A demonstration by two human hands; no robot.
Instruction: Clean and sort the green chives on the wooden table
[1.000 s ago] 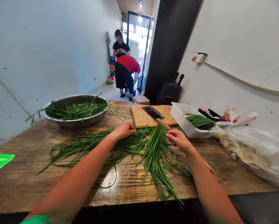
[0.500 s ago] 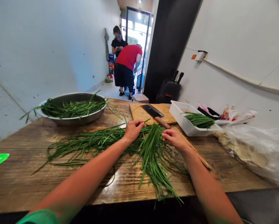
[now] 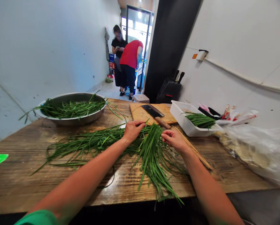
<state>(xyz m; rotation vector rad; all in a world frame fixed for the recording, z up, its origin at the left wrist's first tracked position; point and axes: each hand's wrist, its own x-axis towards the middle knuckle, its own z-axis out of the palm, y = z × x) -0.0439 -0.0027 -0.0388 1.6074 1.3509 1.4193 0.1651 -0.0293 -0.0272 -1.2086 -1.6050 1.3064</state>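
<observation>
My left hand (image 3: 133,129) is pinched closed above the pile, and a green tip of a garlic chive shows at its fingertips. Just right of it, a combed-out bunch of garlic chives (image 3: 151,150) fans toward the front edge of the table. At the right side of that bunch's top, my right hand (image 3: 172,138) has its fingers pressed together; what lies in them is hidden. A looser pile of garlic chives (image 3: 93,140) stretches left beneath my left arm. Thin bamboo skewers (image 3: 196,151) lie beside my right wrist.
Behind my hands, a cleaver (image 3: 154,112) rests on a wooden cutting board (image 3: 135,113). A steel basin (image 3: 83,122) of chives stands left, a white plastic tub (image 3: 184,123) with cut chives right. A clear plastic bag (image 3: 254,153) lies far right. Two people stand near the doorway.
My hands stay almost in place at the chives; the right one has shifted slightly left. In the background, the bending person in red has shifted a little to the right.
</observation>
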